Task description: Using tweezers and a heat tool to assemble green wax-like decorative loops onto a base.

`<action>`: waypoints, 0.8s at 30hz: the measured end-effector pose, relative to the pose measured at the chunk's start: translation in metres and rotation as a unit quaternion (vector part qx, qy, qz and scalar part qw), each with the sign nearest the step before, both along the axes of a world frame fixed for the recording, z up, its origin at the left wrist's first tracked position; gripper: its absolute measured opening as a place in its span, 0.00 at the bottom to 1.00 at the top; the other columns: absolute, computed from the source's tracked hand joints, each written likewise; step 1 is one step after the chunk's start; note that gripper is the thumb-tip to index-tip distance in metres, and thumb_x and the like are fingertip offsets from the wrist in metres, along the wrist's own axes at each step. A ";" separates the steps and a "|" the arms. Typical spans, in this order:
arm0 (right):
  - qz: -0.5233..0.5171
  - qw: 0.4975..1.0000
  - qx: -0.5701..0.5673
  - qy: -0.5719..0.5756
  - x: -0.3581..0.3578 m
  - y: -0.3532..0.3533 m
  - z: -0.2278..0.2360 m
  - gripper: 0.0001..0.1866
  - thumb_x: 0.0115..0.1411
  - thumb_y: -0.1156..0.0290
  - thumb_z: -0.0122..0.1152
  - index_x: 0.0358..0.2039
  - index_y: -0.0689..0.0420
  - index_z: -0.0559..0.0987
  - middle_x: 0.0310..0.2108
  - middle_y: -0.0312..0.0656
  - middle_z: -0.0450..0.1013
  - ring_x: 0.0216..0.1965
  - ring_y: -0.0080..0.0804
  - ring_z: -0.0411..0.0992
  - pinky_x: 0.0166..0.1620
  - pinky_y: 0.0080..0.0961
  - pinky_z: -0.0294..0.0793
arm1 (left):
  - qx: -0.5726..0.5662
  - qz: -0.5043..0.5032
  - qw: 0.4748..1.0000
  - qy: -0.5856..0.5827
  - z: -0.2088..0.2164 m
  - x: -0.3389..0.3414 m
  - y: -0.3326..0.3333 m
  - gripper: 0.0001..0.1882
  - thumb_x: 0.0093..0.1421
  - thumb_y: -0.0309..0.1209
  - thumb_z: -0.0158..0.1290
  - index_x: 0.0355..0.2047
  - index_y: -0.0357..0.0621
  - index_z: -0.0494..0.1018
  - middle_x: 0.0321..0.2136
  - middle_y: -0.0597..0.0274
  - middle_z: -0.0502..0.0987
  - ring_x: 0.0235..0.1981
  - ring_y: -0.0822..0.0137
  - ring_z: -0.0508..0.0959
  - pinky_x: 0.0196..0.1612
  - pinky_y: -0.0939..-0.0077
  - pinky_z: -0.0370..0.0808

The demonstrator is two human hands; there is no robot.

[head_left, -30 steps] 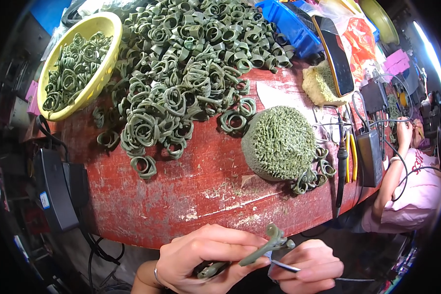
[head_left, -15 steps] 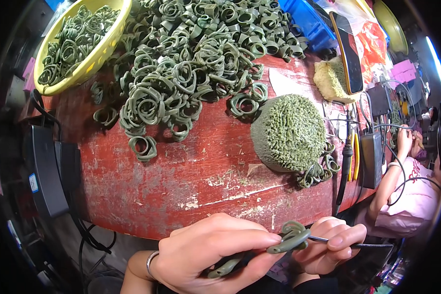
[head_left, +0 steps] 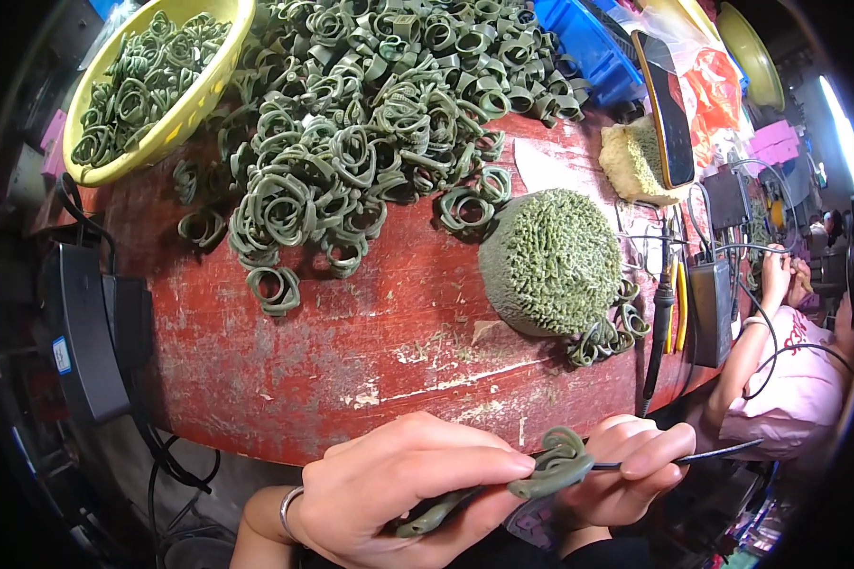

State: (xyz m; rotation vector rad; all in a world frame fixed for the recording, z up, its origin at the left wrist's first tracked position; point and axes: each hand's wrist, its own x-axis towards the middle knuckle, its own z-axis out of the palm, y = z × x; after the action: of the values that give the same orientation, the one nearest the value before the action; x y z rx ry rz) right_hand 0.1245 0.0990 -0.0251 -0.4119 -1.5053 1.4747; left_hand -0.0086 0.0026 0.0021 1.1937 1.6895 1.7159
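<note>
Left hand [head_left: 399, 479]: pinching green ring [head_left: 552, 480], another [head_left: 434, 515] tucked in palm. Right hand [head_left: 619, 498]: gripping thin tool [head_left: 721, 451], end at pinched ring — set between both hands, seemingly for steadiness. Beyond, on red table [head_left: 256, 379]: green block [head_left: 555, 261], ring pile [head_left: 342, 156] — plus yellow basket [head_left: 173, 123], holding more.

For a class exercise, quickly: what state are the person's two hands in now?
Left hand: closed, holding a curled green piece and a second green piece.
Right hand: closed, holding a thin dark rod.
</note>
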 end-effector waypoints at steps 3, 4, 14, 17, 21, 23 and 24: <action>-0.023 1.000 0.002 0.011 0.001 0.003 0.001 0.16 0.60 0.59 0.40 0.21 0.56 0.58 0.08 0.31 0.54 0.08 0.18 0.51 0.14 0.14 0.49 | 0.010 -0.002 1.000 -0.022 0.000 0.002 -0.002 0.12 0.41 0.15 0.55 0.29 0.37 0.72 0.26 0.56 0.73 0.24 0.70 0.73 0.26 0.84 0.68; -0.026 1.000 0.004 0.011 0.001 0.005 0.005 0.16 0.60 0.59 0.40 0.21 0.56 0.58 0.08 0.31 0.54 0.08 0.18 0.51 0.14 0.14 0.49 | 0.012 -0.006 1.000 -0.022 0.000 0.002 -0.001 0.12 0.41 0.15 0.55 0.29 0.37 0.72 0.26 0.56 0.73 0.24 0.70 0.73 0.26 0.84 0.68; 0.090 0.992 -0.088 -0.004 -0.001 0.005 0.017 0.19 0.54 0.58 0.51 0.16 0.54 0.58 0.10 0.28 0.53 0.12 0.16 0.53 0.21 0.12 0.53 | 0.098 -0.043 0.994 -0.023 -0.015 0.000 0.002 0.13 0.43 0.13 0.49 0.31 0.35 0.71 0.28 0.52 0.74 0.30 0.63 0.75 0.32 0.79 0.71; 0.090 0.989 -0.120 -0.013 0.003 0.003 0.019 0.22 0.49 0.53 0.56 0.13 0.52 0.58 0.10 0.26 0.53 0.13 0.16 0.53 0.22 0.12 0.53 | 0.113 -0.105 0.988 0.003 -0.014 -0.003 0.003 0.13 0.42 0.12 0.48 0.30 0.34 0.71 0.30 0.48 0.74 0.32 0.58 0.75 0.35 0.74 0.72; 0.040 0.991 -0.124 0.019 0.014 -0.005 0.005 0.19 0.52 0.63 0.55 0.13 0.53 0.58 0.09 0.27 0.54 0.13 0.16 0.54 0.22 0.10 0.55 | 0.074 -0.076 0.994 -0.035 -0.012 0.002 0.001 0.11 0.44 0.14 0.50 0.31 0.33 0.70 0.29 0.48 0.74 0.31 0.59 0.76 0.34 0.73 0.72; 0.016 0.989 -0.144 0.032 0.012 -0.004 0.005 0.18 0.53 0.67 0.54 0.12 0.54 0.58 0.08 0.28 0.56 0.11 0.16 0.55 0.21 0.09 0.55 | 0.065 -0.084 0.993 -0.052 -0.011 0.004 -0.001 0.11 0.45 0.15 0.50 0.32 0.32 0.69 0.30 0.47 0.74 0.31 0.59 0.76 0.34 0.73 0.73; 0.052 0.995 -0.079 0.028 0.008 0.001 0.008 0.16 0.52 0.70 0.53 0.12 0.54 0.60 0.07 0.30 0.59 0.09 0.18 0.57 0.18 0.09 0.56 | 0.061 -0.070 0.991 -0.101 -0.011 0.008 -0.002 0.11 0.46 0.16 0.51 0.33 0.32 0.68 0.30 0.46 0.74 0.31 0.59 0.76 0.34 0.73 0.73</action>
State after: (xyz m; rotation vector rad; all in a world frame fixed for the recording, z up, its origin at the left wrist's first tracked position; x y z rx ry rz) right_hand 0.1327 0.1001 -0.0168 -0.3874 -1.3897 1.6805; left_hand -0.0004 0.0005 -0.0090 1.1201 1.3671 1.8070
